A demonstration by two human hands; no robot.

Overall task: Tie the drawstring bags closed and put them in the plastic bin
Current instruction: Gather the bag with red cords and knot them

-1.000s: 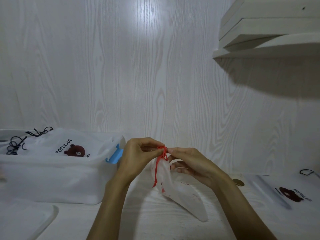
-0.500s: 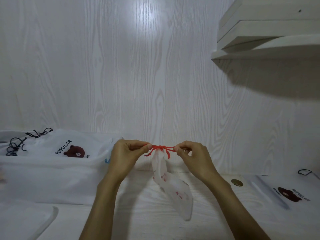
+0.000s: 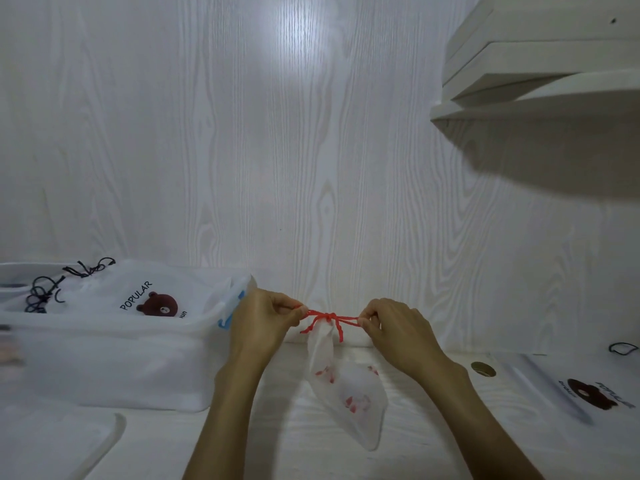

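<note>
We face a white wood-grain wall (image 3: 277, 150) above a white table (image 3: 166, 441). The plastic bin (image 3: 104, 368) sits at our left, holding a bear-print bag (image 3: 152, 299) that looks already tied. Between our hands hangs the small drawstring bag (image 3: 349, 393), its bottom resting on the table. Our left hand (image 3: 259, 323) and right hand (image 3: 398, 330) each pinch one end of the red drawstring (image 3: 327, 317), held taut and level, probably to cinch the knot.
</note>
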